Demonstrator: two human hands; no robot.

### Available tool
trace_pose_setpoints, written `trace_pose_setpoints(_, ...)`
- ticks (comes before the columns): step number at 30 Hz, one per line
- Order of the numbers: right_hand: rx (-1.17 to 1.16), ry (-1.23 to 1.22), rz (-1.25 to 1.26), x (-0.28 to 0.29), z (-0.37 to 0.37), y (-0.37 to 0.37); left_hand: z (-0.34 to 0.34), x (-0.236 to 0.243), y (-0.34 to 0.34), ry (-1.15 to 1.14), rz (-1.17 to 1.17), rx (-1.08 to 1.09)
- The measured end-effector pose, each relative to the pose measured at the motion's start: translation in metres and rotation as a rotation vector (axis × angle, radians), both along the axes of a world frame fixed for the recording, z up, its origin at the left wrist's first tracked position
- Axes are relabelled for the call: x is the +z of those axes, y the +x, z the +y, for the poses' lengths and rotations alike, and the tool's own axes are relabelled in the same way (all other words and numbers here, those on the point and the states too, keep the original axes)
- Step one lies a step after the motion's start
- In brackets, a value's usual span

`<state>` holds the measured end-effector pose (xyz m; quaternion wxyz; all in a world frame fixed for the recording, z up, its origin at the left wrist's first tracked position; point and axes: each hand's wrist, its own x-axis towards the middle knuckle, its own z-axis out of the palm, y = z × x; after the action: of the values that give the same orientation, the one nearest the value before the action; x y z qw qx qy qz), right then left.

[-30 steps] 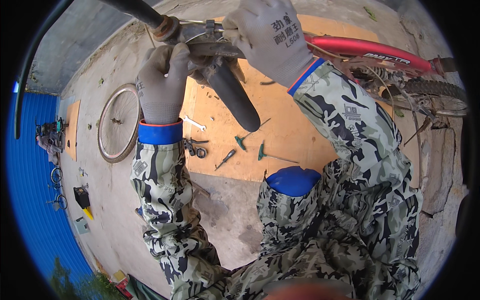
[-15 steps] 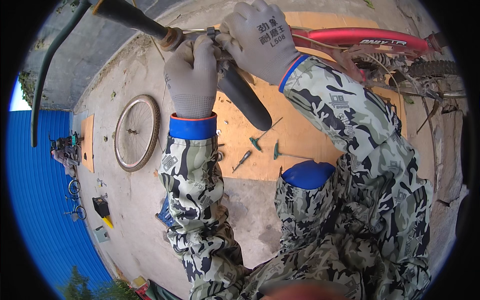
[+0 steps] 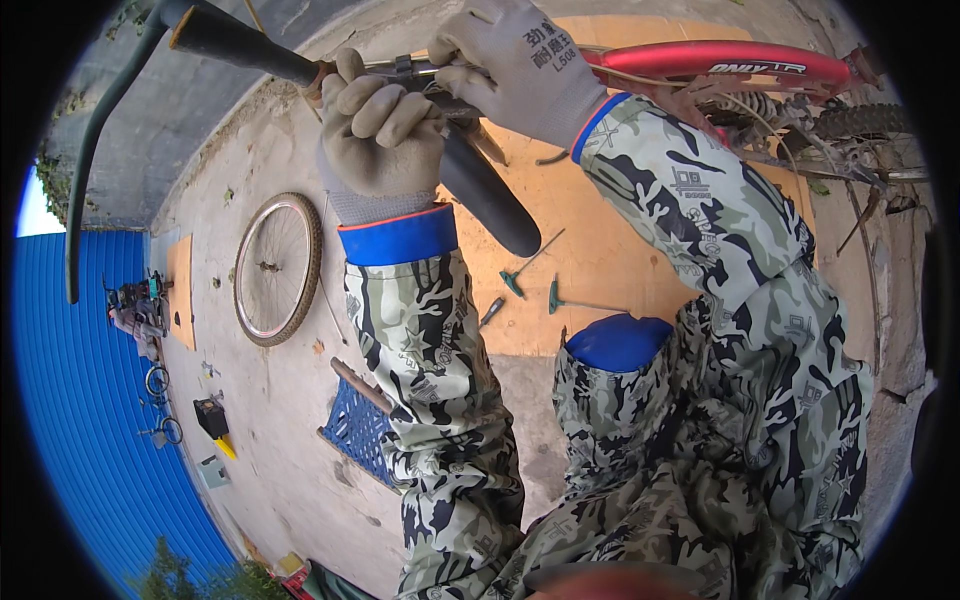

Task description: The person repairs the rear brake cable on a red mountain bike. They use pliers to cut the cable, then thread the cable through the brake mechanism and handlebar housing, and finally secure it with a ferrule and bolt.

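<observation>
Both gloved hands are at the bicycle's handlebar near the top. My left hand is turned palm up with its fingers curled beside the black handlebar tube; anything inside them is hidden. My right hand bends its fingers around the clamp area at the middle of the bar; exactly what it grips is unclear. A long black rounded part slants down beneath the hands. The red frame extends rightward from them. On the plywood sheet below lie two green T-handled tools and a screwdriver.
A loose wheel lies on the concrete at left, with a blue slatted stool nearer me. Further off are a black-and-yellow toolbox, bikes and a blue corrugated wall. A cracked concrete edge runs along the right.
My left hand has rolled over from thumb-up to palm-up, fingers curled, and shifted a little rightward since a second ago. My right hand stays at the bar. The view has shifted, uncovering the blue stool.
</observation>
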<state>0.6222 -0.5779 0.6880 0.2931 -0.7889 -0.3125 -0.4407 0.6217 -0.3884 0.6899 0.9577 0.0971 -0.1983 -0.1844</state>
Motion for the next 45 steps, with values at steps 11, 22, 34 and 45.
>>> trace_pose_setpoints(11,-0.030,-0.026,-0.174,0.004,-0.016,0.003,-0.047,-0.063,-0.052,0.110,-0.104,0.194)
trace_pose_setpoints(22,-0.052,-0.047,-0.098,0.005,-0.006,0.001,-0.023,-0.055,-0.026,1.452,-0.342,1.456)
trace_pose_setpoints(34,-0.092,0.089,-0.004,0.004,0.008,0.012,0.005,-0.030,0.000,1.031,-0.271,1.209)
trace_pose_setpoints(45,-0.308,-0.204,0.082,-0.005,-0.048,0.010,0.013,-0.062,0.029,0.600,-0.411,0.423)
